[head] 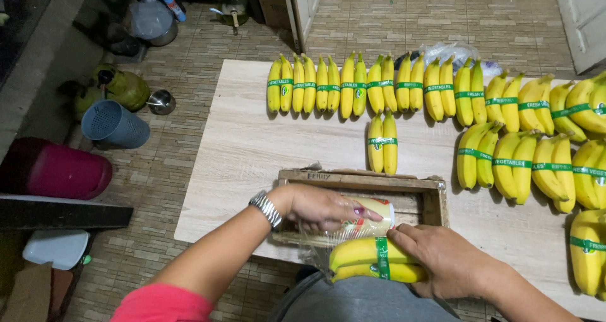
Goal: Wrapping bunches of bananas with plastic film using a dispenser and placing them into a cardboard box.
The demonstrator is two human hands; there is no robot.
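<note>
I see my left hand [322,207] gripping the glossy clear-film roll [366,220] in the rough wooden box [360,182]; my right hand [445,259] clasps a smooth, curved, green-banded yellow banana pair [363,259] at the pale table's [240,152] near edge, banded bunches [379,85] beyond.

- The pair of bananas [369,262] is yellow, bound with a green band around the middle. It lies flat at the near table edge.
- The roll of plastic film [372,218] lies on its side in the wooden box [360,180], touching the bananas.
</note>
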